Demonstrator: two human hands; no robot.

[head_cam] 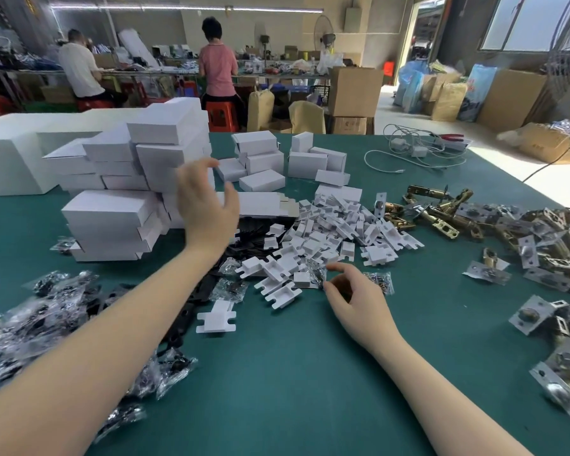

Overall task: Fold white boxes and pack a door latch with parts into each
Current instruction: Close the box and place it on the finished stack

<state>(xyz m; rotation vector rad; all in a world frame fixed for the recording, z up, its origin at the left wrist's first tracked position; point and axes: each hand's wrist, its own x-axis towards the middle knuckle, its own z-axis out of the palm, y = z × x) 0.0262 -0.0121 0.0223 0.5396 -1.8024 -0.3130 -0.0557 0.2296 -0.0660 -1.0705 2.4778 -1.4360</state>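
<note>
**Lots boxed already, lots still loose on the table**

Nearest the camera it's bare green table [277, 390], with the two forearms coming in from the bottom corners. On the near left sits a heap of clear screw bags [30, 320] with dark parts inside, not packed yet.

The right hand [356, 297] is low on the table, thumb and fingers pinching one small bag [316, 273] at the edge of the insert pile. The left hand [208, 205] is up in the air, blurred, fingers spread and holding nothing, and looks headed for the flat blanks [264, 204] just behind it.

Mid-table is a big scatter of white inserts [329, 235], all loose. To the right the latches [441, 218] lie in a long tangled pile, brass bodies with silver faceplates, some in plastic sleeves, stretching down to the near right edge. None is in a box that I can see.

Further back on the left there's a tall stack of closed boxes [139, 179], plain white, and more behind it [277, 159]. Can't tell which are filled. I'd say the job is well underway, nowhere near done.
</note>
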